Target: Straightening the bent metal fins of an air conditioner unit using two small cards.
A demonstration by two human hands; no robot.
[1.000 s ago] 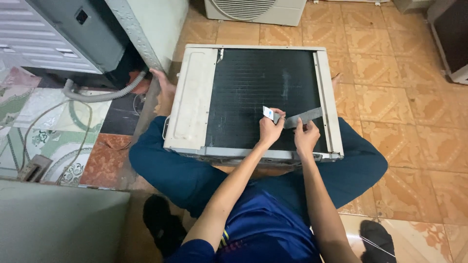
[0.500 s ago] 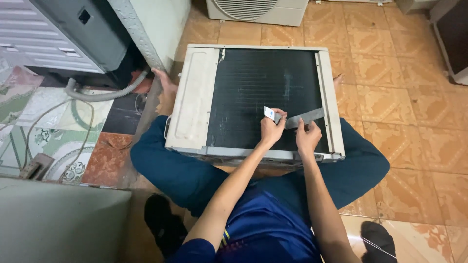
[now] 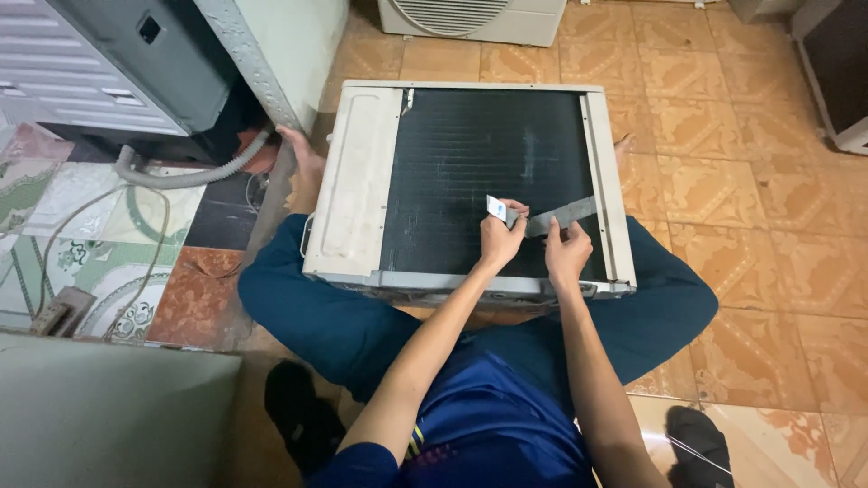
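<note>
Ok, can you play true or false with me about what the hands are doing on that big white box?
1. Both hands rest on the dark grille of the white unit. True.
2. The left hand holds a red ball. False: it pinches a small white card.
3. The right hand touches a grey strip. True.
4. The unit stands on a table. False: it lies across the person's legs above the tiled floor.

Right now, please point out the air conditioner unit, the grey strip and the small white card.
air conditioner unit (image 3: 357, 190): head view, pale left frame.
grey strip (image 3: 565, 215): head view, middle of strip.
small white card (image 3: 495, 208): head view, card face.
</note>
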